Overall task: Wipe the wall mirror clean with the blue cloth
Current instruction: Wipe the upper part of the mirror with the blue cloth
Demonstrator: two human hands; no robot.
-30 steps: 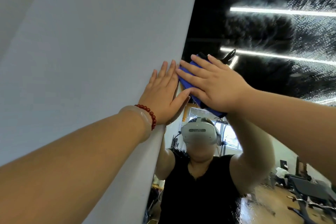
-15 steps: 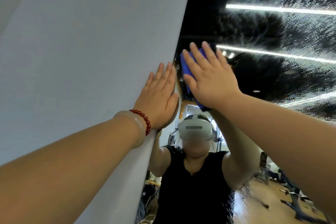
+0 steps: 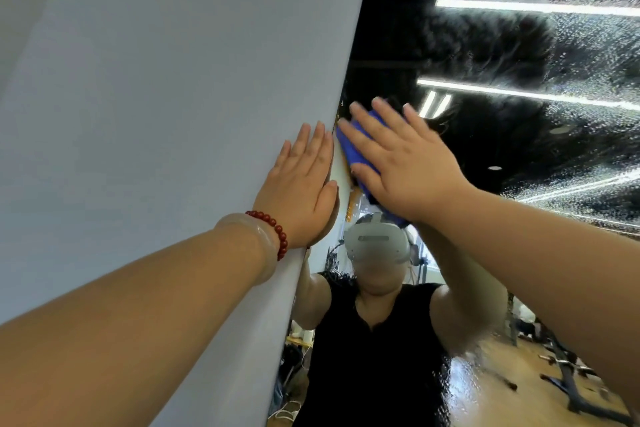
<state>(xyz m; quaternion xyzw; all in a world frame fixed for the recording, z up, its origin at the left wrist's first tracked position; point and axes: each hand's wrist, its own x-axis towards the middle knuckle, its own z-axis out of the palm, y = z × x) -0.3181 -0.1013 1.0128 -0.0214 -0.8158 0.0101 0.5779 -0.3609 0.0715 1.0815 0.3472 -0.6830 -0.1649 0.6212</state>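
Colours and patterns, seen from beside the person.

- Wall [image 3: 173, 80]: plain pale blue-grey, no pattern.
- Mirror [image 3: 485, 55]: upper part black, crossed by bright white light strips [image 3: 519, 5] and speckled with fine white droplets [image 3: 588, 45], densest towards the right.
- Cloth [image 3: 356, 156]: solid royal blue.
- Bead bracelet [image 3: 273, 225]: one row of dark red round beads.
- Bangle [image 3: 256, 243], just beside the bracelet: milky beige, slightly translucent.

Reflected in the mirror's lower part:

- Headset [image 3: 375, 243]: light grey.
- Sleeveless top [image 3: 374, 357]: plain black.
- Floor [image 3: 491, 392]: glossy orange-brown.
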